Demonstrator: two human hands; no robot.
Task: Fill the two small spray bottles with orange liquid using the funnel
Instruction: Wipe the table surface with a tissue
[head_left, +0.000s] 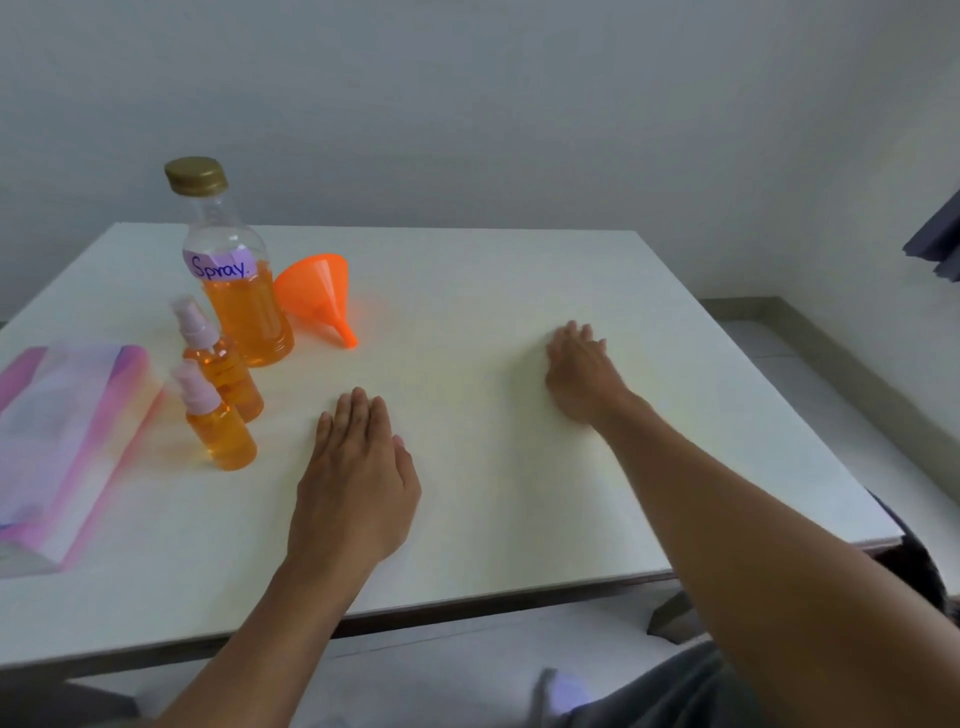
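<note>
Two small spray bottles stand upright near the left side of the white table (519, 291), at about nine o'clock from the table's middle. The nearer spray bottle (218, 423) and the farther spray bottle (221, 364) each hold orange liquid most of the way up and wear a pale pink pump top. They stand just beside each other, the farther one at roughly twelve o'clock from the nearer; whether they touch I cannot tell.

Behind them, at about one o'clock from the farther one, stands a big bottle (234, 270) of clear plastic with a gold cap (196, 175) screwed on. Orange liquid fills its lower half, and a pale label (221, 265) reads "Spray." in handwriting. At three o'clock from this bottle an orange funnel (317, 293) lies on its side on the table, wide mouth toward the bottle and spout pointing toward the near right.

At nine o'clock from the small bottles a pink and white packet (62, 441) lies flat by the table's left edge.

The left hand (358, 473) rests palm down on the table at about four o'clock from the nearer small bottle, fingers straight and close together, holding nothing. The right hand (582, 374) lies palm down well apart to the right, fingers slightly apart and a little curled, also empty.
</note>
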